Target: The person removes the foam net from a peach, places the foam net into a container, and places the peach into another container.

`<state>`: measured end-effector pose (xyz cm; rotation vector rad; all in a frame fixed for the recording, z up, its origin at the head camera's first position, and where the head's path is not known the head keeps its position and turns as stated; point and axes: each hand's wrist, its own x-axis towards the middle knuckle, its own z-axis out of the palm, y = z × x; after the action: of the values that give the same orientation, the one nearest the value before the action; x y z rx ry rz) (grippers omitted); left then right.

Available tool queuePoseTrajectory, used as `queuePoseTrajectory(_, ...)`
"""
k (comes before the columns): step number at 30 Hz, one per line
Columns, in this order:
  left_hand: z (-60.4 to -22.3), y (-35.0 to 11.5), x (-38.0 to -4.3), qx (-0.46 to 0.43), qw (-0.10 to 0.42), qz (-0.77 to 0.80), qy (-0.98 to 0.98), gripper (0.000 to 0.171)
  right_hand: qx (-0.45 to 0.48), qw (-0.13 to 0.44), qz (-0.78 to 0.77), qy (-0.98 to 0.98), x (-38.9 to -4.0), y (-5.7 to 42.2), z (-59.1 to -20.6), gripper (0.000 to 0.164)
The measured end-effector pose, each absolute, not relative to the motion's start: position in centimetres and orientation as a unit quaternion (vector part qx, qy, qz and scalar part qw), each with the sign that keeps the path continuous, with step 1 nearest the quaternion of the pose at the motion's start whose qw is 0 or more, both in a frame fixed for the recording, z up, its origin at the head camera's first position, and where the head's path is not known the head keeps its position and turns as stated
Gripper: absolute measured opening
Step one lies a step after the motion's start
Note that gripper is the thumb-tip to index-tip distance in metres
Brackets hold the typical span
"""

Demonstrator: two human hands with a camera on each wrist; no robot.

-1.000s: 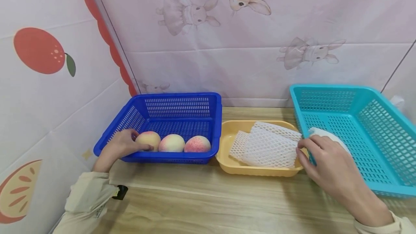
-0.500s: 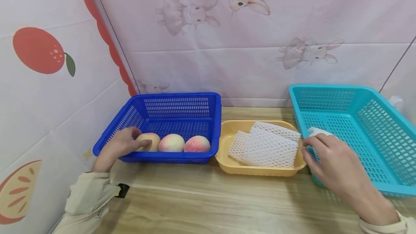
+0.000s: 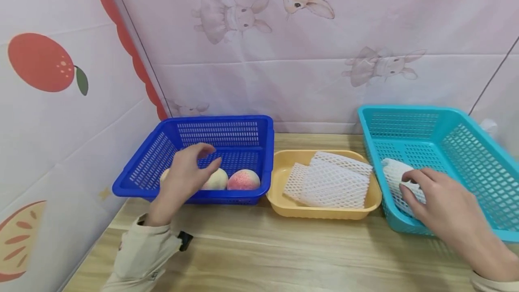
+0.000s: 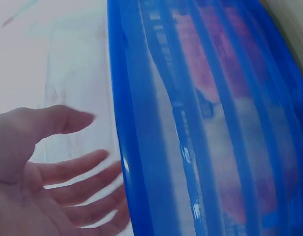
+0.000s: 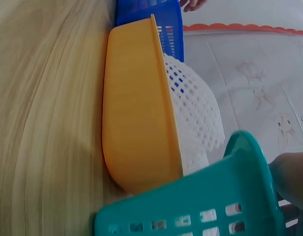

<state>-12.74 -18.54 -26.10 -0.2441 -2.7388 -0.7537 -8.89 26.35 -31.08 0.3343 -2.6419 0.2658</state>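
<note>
My left hand (image 3: pixel 187 172) hovers over the front of the blue basket (image 3: pixel 265 148), thumb and fingers spread apart with nothing between them. Three peaches line the basket's front wall: the left peach (image 3: pixel 163 176) mostly hidden by the hand, a pale middle peach (image 3: pixel 220 180) partly covered, and a speckled pink peach (image 3: pixel 244 180). In the left wrist view the hand (image 4: pixel 68 172) is empty beside the blue wall. Over the teal basket (image 3: pixel 399 225), my right hand (image 3: pixel 448 204) has loosely bent fingers that overlap a white foam-net bundle (image 3: pixel 394 174) lying inside.
Between the baskets stands a yellow tray (image 3: pixel 279 202) with several white foam net sleeves (image 3: pixel 334 184). All stand on a wooden table (image 3: pixel 284 256). A pink rabbit-print backdrop (image 3: pixel 251 89) rises close behind, and a white fruit-print sheet (image 3: pixel 81 139) bounds the left.
My left hand has left the left peach, rising and moving right over the basket. My right hand has moved right from the tray's edge to over the foam-net bundle, which has stayed put.
</note>
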Motion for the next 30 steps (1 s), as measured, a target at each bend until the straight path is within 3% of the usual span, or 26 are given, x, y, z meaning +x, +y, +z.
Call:
queuePoseTrajectory(5,-27.3,-14.2,-12.4,-0.167,0.242,-0.289,-0.911,0.021,0.105,0.216,0.088,-0.967,-9.2,27.5,-31.4,0.021)
queuePoseTrajectory(9,-28.5,-10.5,-12.2,-0.229,0.27,-0.308,-0.883,0.014,0.102,0.207,0.093,-0.968,-9.6,28.0,-31.7,0.021)
queuePoseTrajectory(19,-30.5,-0.9,-10.9,-0.326,0.185,-0.285,-0.882,0.019,0.087,0.171,0.11,-0.975,-10.2,29.3,-32.3,0.024)
queuePoseTrajectory(30,-31.1,6.3,-11.1,-0.36,0.139,-0.2,-0.9,0.029,0.078,0.119,0.134,-0.981,-11.0,30.0,-32.4,0.039)
